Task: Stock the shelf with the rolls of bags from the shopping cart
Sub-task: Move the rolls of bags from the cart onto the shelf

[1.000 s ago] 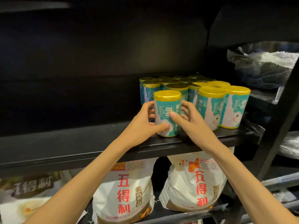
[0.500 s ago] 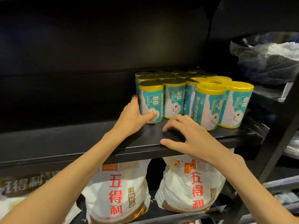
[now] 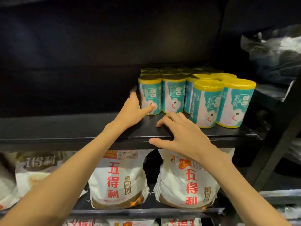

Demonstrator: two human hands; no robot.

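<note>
From the head camera we look at a black shelf holding a cluster of teal, yellow-capped rolls of bags, all upright and packed several rows deep on its right part. Below it stand two white flour sacks with red characters, side by side, and more sacks at far left. To the right, beyond a black upright, lies a crumpled plastic-wrapped bundle.

Our left hand wraps the leftmost front roll, thumb pressed on its lower face, fingers reaching round its left side. Our right hand holds nothing: fingers loosely spread and bent, tips resting on the shelf just before the rolls, thumb along the front edge.
</note>
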